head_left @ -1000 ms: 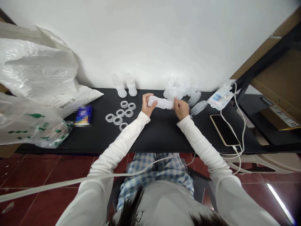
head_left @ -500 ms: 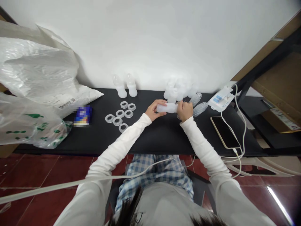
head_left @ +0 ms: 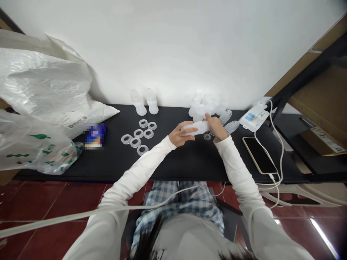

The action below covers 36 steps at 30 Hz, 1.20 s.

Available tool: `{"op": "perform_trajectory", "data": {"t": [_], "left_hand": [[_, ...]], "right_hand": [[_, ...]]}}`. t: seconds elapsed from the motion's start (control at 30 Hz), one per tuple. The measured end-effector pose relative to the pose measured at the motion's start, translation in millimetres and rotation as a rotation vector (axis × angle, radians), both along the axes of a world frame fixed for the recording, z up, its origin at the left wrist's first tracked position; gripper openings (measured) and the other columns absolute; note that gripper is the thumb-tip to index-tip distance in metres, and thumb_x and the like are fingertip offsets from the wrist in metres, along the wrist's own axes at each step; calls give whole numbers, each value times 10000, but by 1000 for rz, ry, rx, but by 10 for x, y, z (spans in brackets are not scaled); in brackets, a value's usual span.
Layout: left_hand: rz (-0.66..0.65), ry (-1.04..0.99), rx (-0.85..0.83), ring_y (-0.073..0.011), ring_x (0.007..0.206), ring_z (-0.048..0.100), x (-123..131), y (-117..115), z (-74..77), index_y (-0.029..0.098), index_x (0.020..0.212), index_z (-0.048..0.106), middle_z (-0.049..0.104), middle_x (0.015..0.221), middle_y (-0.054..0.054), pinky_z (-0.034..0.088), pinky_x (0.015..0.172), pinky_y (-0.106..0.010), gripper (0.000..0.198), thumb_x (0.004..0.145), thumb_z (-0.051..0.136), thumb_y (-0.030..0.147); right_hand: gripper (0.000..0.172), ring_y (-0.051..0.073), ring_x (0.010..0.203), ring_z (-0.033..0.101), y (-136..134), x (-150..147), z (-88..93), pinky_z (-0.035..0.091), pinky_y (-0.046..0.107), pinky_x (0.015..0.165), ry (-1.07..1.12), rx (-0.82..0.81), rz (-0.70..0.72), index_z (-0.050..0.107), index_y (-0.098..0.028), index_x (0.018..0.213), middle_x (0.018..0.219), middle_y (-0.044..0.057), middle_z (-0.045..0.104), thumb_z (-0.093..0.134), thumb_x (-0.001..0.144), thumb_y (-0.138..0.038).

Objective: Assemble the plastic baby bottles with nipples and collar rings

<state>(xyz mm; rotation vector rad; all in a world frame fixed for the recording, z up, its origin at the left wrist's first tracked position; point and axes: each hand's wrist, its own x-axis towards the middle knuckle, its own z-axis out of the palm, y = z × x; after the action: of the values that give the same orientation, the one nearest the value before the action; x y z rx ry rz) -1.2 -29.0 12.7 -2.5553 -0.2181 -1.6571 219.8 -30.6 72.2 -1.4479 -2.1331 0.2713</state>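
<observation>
A frosted white baby bottle (head_left: 199,127) lies on its side in the air over the front of the table. My left hand (head_left: 181,134) wraps its base, fingers on top. At the other end, my right hand (head_left: 217,127) closes round the neck with the thumb pointing up; what sits under those fingers is hidden. Just below the right hand is a small clear round piece (head_left: 207,137). Behind the bottle stand several frosted bottles (head_left: 199,108), bunched against the wall. Clear domed caps (head_left: 231,126) lie right of my right hand.
Several translucent rings (head_left: 135,142) lie on the black table (head_left: 173,162) to the left, with two bottles with domed tops (head_left: 152,101) behind them. Plastic bags (head_left: 43,86) and a blue packet (head_left: 95,135) fill the left side. A phone (head_left: 259,155), cable and white case (head_left: 254,117) are right.
My right hand has turned on the bottle's neck, its thumb now raised, and shifted slightly right. The bottle tilts a little more, and the small round piece below it shows more fully.
</observation>
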Motion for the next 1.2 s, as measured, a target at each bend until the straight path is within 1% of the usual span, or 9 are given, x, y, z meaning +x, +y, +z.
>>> {"op": "perform_trajectory", "data": {"t": [0.17, 0.3, 0.5, 0.6, 0.73, 0.83, 0.97, 1.07, 1.2], "left_hand": [[106, -179, -442, -246, 1147, 647, 11, -124, 106, 211, 1186, 644, 674, 1192, -132, 549, 995, -455, 368, 895, 654, 435], [124, -140, -445, -249, 1124, 659, 37, -160, 117, 227, 1144, 680, 697, 1165, -120, 533, 1017, -466, 326, 906, 625, 445], [104, -164, -534, -252, 1119, 651, 18, -161, 175, 230, 1082, 686, 698, 1141, -116, 501, 1031, -464, 329, 883, 642, 488], [140, -249, -683, -264, 1124, 634, -57, -172, 229, 214, 1089, 662, 685, 1141, -119, 498, 1009, -449, 416, 823, 693, 533], [124, -531, -977, -215, 918, 661, -107, -103, 206, 210, 1084, 623, 660, 1086, -89, 536, 715, -309, 531, 743, 717, 606], [20, -732, -1204, -111, 575, 567, -86, -23, 154, 217, 1012, 590, 626, 860, -18, 378, 451, -225, 481, 714, 725, 571], [-91, -899, -1394, -63, 409, 432, -50, 32, 162, 211, 885, 544, 528, 640, 49, 249, 368, -207, 402, 680, 708, 516], [-152, -971, -1515, -49, 372, 403, -43, 41, 211, 208, 851, 523, 490, 581, 69, 209, 360, -195, 382, 696, 687, 516], [-209, -977, -1617, -30, 344, 372, -49, 44, 239, 201, 836, 510, 490, 568, 76, 191, 352, -189, 384, 726, 680, 527]], "right_hand": [[591, 188, 737, 630, -119, -163, 80, 441, 331, 773, 55, 273, -68, 690, -198, 864, 800, 60, 714, 192, 1039, -464], [616, 192, 621, 536, -141, -216, 20, 411, 353, 755, -26, 336, -153, 634, -216, 753, 657, 49, 653, 151, 1040, -468], [552, 202, 723, 593, 52, 23, 187, 426, 365, 836, -46, 195, -148, 688, -218, 914, 683, 33, 645, 206, 1047, -450], [424, 269, 958, 605, 230, 333, 293, 397, 429, 896, -120, 287, -432, 667, -155, 1076, 922, 129, 693, 350, 1019, -431], [301, 334, 1089, 579, 397, 652, 279, 365, 483, 925, -333, 71, -599, 677, -123, 1109, 1112, 219, 676, 608, 898, -327], [197, 334, 1000, 617, 389, 696, 294, 374, 512, 917, -422, -66, -564, 723, -151, 1007, 1012, 187, 717, 686, 833, -234], [227, 345, 1008, 617, 161, 569, 498, 388, 560, 941, -286, 176, -587, 711, -158, 1067, 1056, 199, 699, 615, 891, -262], [324, 255, 910, 637, -74, 367, 653, 485, 461, 880, 36, 408, -275, 667, -171, 1170, 1094, 151, 687, 534, 950, -369], [304, 200, 932, 649, -221, 14, 641, 543, 365, 805, 199, 345, 121, 653, -241, 1171, 1134, 82, 693, 529, 956, -416]]}}
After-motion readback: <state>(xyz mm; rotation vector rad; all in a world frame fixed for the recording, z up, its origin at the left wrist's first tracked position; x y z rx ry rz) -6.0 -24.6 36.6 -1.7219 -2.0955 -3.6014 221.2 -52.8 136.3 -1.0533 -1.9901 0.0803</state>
